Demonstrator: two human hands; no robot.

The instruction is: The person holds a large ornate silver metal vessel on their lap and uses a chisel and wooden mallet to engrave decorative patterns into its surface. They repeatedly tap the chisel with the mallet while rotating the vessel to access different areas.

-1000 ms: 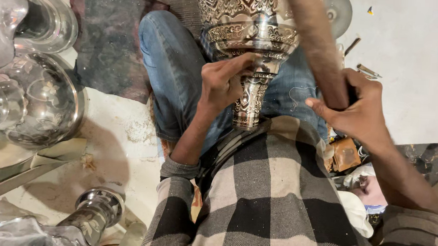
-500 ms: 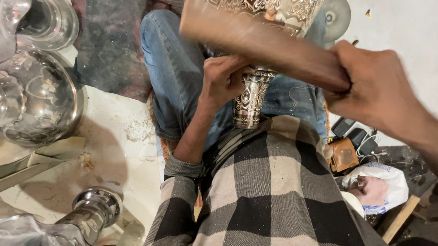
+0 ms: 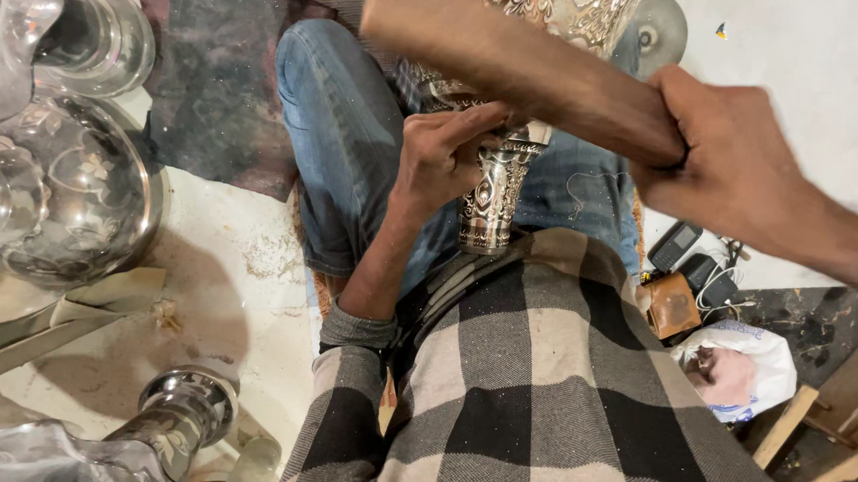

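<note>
Just one engraved vessel (image 3: 495, 191), one wooden mallet (image 3: 516, 65).

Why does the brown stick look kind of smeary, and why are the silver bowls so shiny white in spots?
In the head view, the wooden stick in the right hand looks soft and smeared, most likely motion blur; the left hand on the engraved metal stem is sharper; the polished bowls at the left throw bright glare; the picture bends slightly toward its edges.
</note>
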